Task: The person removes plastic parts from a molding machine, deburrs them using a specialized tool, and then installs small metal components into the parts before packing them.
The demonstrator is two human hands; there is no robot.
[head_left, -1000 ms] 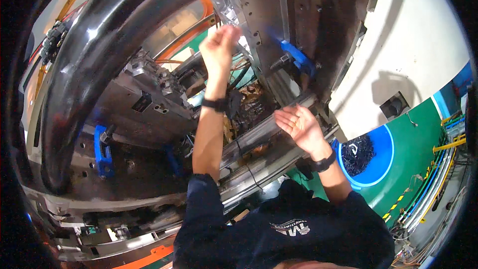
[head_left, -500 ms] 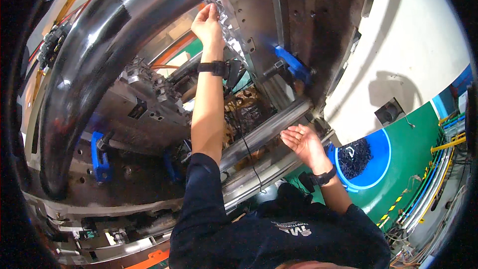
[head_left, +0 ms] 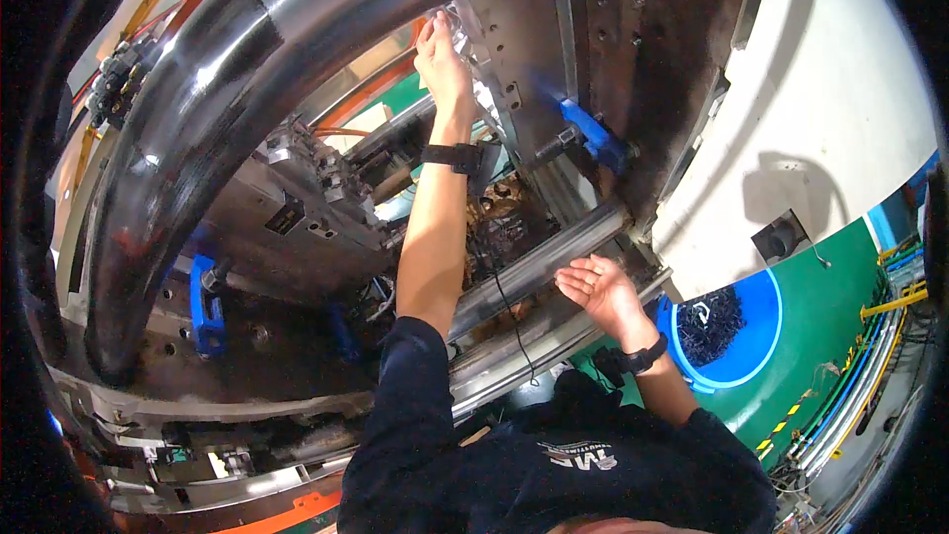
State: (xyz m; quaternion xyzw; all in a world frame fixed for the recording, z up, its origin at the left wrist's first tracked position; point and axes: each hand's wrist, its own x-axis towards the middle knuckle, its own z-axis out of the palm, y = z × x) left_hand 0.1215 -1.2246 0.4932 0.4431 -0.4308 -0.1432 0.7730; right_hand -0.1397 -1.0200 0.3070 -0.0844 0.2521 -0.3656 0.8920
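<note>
My left hand (head_left: pixel 444 61) is raised, its arm stretched far forward into the gap of a large machine. Its fingers are drawn together close to shiny metal parts on the right-hand steel block (head_left: pixel 506 49); whatever they may hold is hidden. Lower and to the right, my right hand (head_left: pixel 603 294) hovers with the palm turned up and the fingers loosely extended, holding nothing. It is beside a thick steel tie bar (head_left: pixel 539 267), and I cannot tell if they touch. A dark cable (head_left: pixel 502 299) hangs down between my arms.
A big glossy black curved pipe (head_left: pixel 178 129) arches over the left side. Blue clamps (head_left: pixel 206 307) are fixed to the steel blocks, another blue clamp (head_left: pixel 593 135) on the right. A blue tub (head_left: pixel 769 326) of dark scraps stands on the green floor beside a white machine panel (head_left: pixel 791 89).
The machine has shifted slightly rightward in view. My left hand has moved right with it, its fingers now pointing more upright. My right hand stays almost where it was, palm still up.
</note>
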